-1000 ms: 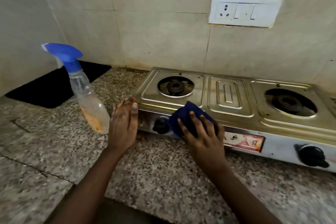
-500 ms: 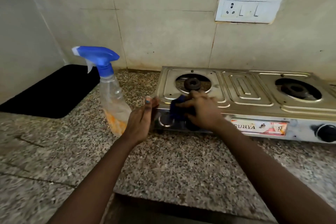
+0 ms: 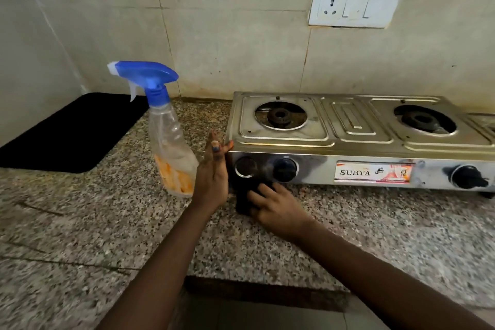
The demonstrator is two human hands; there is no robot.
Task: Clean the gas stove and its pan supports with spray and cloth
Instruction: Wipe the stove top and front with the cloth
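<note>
Granite counter (image 3: 348, 244) — steel stove (image 3: 356, 139), tiled wall (image 3: 227, 43) behind.

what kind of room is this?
Most likely a home kitchen: a steel gas stove on a speckled granite countertop, tiled wall behind with a socket plate.
</note>
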